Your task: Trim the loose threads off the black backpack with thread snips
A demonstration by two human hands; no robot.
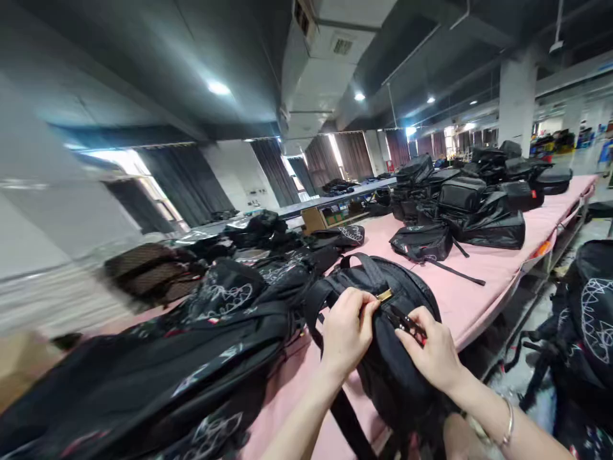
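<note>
A black backpack point(393, 354) stands before me on the pink-covered table, its top strap loop and back part facing up. My left hand point(348, 329) is closed in a pinch at the upper part of the backpack. A small gold-coloured piece point(384, 295) sticks out past its fingertips; its exact kind is unclear. My right hand point(431, 350) is closed around a small black tool point(405, 321) with a bit of red near the fingers. The tool's tip points at the backpack close to the gold piece, and the fingers cover much of it.
Black bags with white line patterns point(225, 297) heap up on the left of the pink table point(460, 287). A smaller black bag point(424, 243) lies ahead, its strap trailing, before a large pile of bags point(479, 191). More backpacks point(594, 306) are at the far right, off the table edge.
</note>
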